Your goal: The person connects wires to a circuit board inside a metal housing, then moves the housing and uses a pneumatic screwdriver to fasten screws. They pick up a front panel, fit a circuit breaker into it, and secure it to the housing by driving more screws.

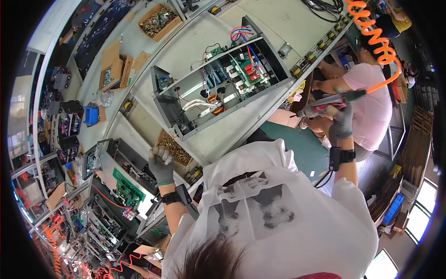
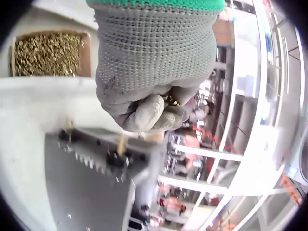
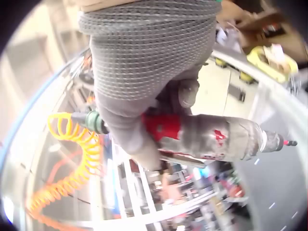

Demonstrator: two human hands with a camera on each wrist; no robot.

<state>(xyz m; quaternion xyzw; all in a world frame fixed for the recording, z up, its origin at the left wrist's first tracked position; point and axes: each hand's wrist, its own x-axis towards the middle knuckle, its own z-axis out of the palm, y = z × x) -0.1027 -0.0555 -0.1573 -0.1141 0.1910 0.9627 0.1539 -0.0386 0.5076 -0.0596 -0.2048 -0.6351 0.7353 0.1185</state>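
Gloved fingers of my left hand (image 2: 154,82) curl around a few small brass-coloured screws (image 2: 171,100), seen in the left wrist view. In the head view that hand (image 1: 162,165) is beside a box of brass screws (image 1: 174,148). My right hand (image 3: 144,86) grips a red and grey air screwdriver (image 3: 207,137), its bit pointing away from the palm. The head view has the right hand (image 1: 343,122) out to the right, the screwdriver (image 1: 320,106) level with the chassis. A grey metal chassis (image 1: 188,128) with green circuit boards (image 1: 251,76) lies on the bench, touched by neither hand.
An orange coiled hose (image 1: 371,35) runs from the screwdriver to the upper right. A person in a pink shirt (image 1: 371,100) sits at the right. Another chassis (image 1: 109,162) stands at lower left. Screw boxes (image 1: 160,21) and a blue bin (image 1: 91,115) are across the bench.
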